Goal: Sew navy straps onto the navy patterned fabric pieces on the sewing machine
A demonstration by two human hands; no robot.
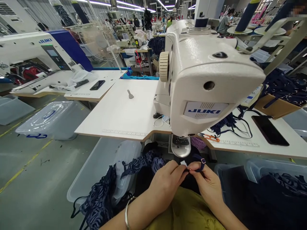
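My left hand [168, 177] is pinched closed just below the sewing machine's head, its fingertips at a small white label [183, 163]. Close against it, my right hand [207, 180] pinches a narrow navy strap [198, 157] that loops over the fingers and carries a metal slider [203, 161]. The fingertips of both hands nearly meet, and what lies between them is mostly hidden. Just above them is the rounded metal end [181, 148] of the white JUKI sewing machine [213, 80]. Navy patterned garments [100, 195] hang at my left, over a plastic bin.
The white worktable [120, 111] holds a small grey metal piece [130, 94]. On its right part lie orange-handled snips [211, 137], navy straps [225, 124] and a black phone [270, 130]. Clear bins [79, 179] flank me; another machine [21, 48] stands left. A person [225, 24] sits far back.
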